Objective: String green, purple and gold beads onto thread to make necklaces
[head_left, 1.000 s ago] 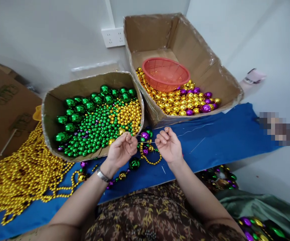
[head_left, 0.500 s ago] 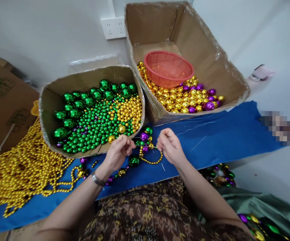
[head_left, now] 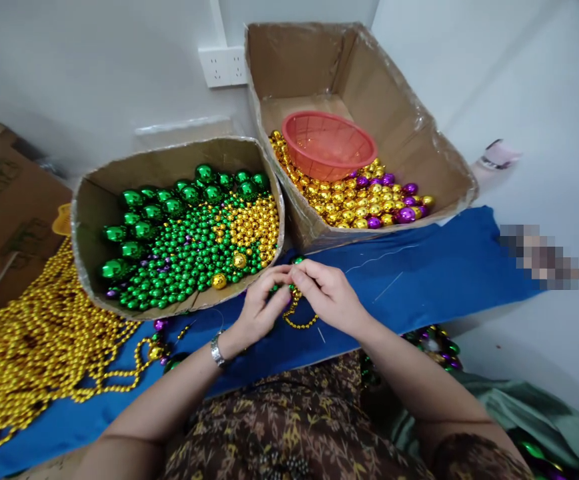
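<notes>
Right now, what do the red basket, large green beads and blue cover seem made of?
Red basket: likely plastic, semi-translucent, with lattice walls. Large green beads: mirror-glossy metallic finish, sharp highlights, perhaps coated plastic; cores hidden. Blue cover: probably smooth fabric, by its faint sheen.

What may be pinched by the left hand (head_left: 264, 305) and right hand (head_left: 328, 293) is hidden. Gold strands (head_left: 44, 340) are cut off at left.

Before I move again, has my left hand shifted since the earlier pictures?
Yes: your left hand has moved right, now reaching past the right edge of the smaller cardboard box.
</notes>
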The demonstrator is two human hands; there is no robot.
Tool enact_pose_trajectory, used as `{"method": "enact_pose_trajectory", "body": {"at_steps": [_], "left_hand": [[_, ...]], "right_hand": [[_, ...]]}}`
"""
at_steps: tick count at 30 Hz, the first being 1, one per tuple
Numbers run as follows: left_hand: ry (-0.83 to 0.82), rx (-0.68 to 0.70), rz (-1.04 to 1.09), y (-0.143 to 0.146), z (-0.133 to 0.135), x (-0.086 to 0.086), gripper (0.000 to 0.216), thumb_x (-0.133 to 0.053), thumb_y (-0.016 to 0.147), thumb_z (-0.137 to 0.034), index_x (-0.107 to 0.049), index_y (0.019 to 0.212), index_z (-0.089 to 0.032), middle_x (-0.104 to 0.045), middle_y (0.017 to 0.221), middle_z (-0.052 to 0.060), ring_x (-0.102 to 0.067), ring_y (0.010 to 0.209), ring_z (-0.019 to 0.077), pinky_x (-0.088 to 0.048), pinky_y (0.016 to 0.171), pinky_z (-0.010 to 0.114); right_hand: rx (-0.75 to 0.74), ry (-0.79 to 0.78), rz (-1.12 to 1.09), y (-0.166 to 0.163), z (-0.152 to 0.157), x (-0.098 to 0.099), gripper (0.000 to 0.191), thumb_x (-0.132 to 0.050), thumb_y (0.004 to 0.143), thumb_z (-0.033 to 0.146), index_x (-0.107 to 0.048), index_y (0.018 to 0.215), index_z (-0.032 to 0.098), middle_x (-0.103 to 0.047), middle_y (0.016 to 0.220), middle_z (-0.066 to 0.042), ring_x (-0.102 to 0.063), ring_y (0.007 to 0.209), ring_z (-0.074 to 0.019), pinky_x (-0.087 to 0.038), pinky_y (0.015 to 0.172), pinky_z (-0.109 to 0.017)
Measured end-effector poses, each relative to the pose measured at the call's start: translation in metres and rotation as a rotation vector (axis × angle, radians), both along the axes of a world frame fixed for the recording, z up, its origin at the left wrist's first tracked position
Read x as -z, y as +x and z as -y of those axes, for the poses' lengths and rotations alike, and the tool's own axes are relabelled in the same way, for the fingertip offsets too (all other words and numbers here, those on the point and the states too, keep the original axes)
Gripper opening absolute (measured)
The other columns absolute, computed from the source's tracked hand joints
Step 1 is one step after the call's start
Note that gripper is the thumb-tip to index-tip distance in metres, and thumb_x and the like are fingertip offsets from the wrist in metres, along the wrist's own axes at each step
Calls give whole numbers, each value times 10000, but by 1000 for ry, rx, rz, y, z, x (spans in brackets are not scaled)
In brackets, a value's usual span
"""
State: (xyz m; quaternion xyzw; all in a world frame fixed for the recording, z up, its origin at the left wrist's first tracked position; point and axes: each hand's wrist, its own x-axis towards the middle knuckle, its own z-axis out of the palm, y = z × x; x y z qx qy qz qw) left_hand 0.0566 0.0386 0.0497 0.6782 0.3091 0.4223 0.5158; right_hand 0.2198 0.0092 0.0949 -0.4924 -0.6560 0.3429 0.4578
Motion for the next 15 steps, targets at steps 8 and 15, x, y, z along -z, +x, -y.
{"method": "enact_pose_trajectory", "body": {"at_steps": [8,15], "left_hand": [[94,21,-88,20,0,12,130,-719,751,-177,-662,864,-206,-685,955,66,-608,962,224,-443,931,365],[-213,207,33,-13,-2,0,357,-646,850,-193,-563,1196,-214,-721,990,83,-670,902,191,-521,745,282]], "right_hand": [[-35,-54,-353,0,-8,-21,266,-495,953,388,-635,814,210,-518,637,37,-474,562,-79,-397,540,-215],[133,-156,-790,28,-19,-1,260,-630,868,427,-599,743,201,-450,588,72,-434,502,-46,-488,578,-200]]}}
